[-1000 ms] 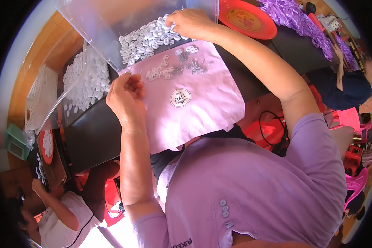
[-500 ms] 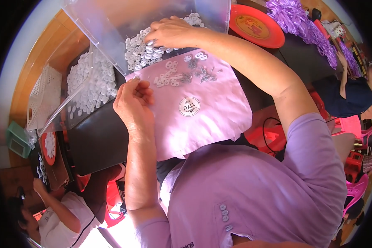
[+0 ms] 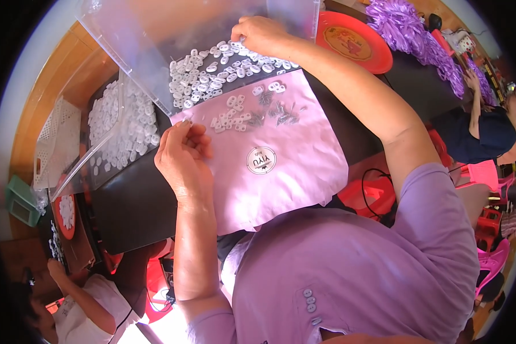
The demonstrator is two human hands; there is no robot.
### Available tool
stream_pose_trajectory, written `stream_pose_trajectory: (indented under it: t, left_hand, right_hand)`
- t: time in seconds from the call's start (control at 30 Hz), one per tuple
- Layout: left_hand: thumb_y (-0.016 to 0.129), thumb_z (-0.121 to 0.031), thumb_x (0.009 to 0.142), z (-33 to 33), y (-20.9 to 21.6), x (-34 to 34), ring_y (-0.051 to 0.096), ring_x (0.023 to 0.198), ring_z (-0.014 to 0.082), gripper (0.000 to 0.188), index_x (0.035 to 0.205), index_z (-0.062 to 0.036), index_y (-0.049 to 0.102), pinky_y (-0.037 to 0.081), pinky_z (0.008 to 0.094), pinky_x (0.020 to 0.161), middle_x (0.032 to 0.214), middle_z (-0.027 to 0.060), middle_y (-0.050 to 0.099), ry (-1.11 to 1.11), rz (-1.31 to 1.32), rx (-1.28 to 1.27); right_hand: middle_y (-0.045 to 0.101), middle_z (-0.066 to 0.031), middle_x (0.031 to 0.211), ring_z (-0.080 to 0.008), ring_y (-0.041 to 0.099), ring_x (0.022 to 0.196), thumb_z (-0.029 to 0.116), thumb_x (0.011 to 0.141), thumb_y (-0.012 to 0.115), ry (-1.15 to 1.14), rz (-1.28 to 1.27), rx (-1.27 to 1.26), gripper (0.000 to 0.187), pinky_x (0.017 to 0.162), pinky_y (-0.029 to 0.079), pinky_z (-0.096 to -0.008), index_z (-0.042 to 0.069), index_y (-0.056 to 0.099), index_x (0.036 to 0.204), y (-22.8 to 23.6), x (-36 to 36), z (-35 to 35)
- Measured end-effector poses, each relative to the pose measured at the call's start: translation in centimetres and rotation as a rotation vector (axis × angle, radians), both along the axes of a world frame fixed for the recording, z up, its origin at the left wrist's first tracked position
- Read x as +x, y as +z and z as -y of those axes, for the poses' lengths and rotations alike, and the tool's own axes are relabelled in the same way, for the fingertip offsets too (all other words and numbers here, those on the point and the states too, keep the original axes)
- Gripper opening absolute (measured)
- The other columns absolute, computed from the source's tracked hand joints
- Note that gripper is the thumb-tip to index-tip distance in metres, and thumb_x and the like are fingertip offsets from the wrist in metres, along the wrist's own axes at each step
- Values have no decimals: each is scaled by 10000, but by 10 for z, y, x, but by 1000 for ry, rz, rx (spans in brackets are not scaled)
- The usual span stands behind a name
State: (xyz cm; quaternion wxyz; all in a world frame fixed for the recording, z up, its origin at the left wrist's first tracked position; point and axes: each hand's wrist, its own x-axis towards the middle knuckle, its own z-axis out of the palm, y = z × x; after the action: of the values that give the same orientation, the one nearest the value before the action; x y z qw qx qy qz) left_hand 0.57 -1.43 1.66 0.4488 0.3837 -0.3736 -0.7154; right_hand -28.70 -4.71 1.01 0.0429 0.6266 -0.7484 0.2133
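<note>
My left hand (image 3: pixel 183 152) hovers by the left edge of a pink cloth (image 3: pixel 304 155). Its thumb and forefinger pinch something tiny and whitish, too small to name. My right hand (image 3: pixel 262 37) reaches into a clear plastic bin (image 3: pixel 136 80). Its fingers curl down at the far side of a spread of small white oval pieces (image 3: pixel 198 83) with holes; whether one is between the fingertips is hidden. On the cloth lie more white pieces (image 3: pixel 229 122), beside little heaps of thin, dark, pin-like bits (image 3: pixel 284 114).
Left of the bin, a clear container holds a heap of white pieces (image 3: pixel 123 120). A white perforated basket (image 3: pixel 57 143) and a green basket (image 3: pixel 22 200) stand farther left. At right are a red plate (image 3: pixel 355 43) and purple ribbons (image 3: pixel 404 23). Two people (image 3: pixel 92 309) sit nearby.
My right hand has moved right and farther back across the bin, and the white pieces now lie more spread out. My left hand keeps its pinch, nearly in place.
</note>
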Motion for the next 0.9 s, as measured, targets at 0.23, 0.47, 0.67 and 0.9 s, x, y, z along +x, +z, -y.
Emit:
stream_pose_trajectory:
  t: [0.23, 0.47, 0.67, 0.9]
  left_hand:
    - [580, -92, 859, 1, -2, -2, 552, 563, 180, 135, 886, 40, 587, 398, 290, 463, 730, 121, 610, -1, 11, -5]
    - [583, -86, 858, 0, -3, -1, 552, 551, 179, 132, 904, 38, 593, 401, 291, 454, 728, 119, 615, 15, 3, 0]
    - [583, -84, 857, 0, -2, 1, 553, 552, 182, 138, 910, 43, 592, 410, 295, 455, 729, 123, 617, 8, -1, -9]
    - [583, -82, 851, 2, -3, 1, 553, 555, 185, 141, 902, 50, 589, 411, 295, 460, 730, 125, 613, 8, 1, -7]
  right_hand:
    - [672, -37, 1020, -272, 647, 960, 142, 841, 597, 238, -68, -88, 219, 816, 502, -395, 169, 713, 1024, 16, 41, 31]
    - [647, -50, 1070, -289, 633, 1006, 133, 849, 576, 364, -237, 63, 300, 829, 493, -446, 200, 689, 1119, 14, 77, 43]
    - [652, -52, 1032, -286, 635, 951, 112, 822, 581, 293, -98, -88, 212, 805, 489, -433, 149, 705, 989, 13, 43, 24]
    - [664, -37, 874, -270, 646, 808, 159, 784, 639, 293, -17, -36, 96, 737, 483, -403, 117, 698, 846, 19, 50, -8]
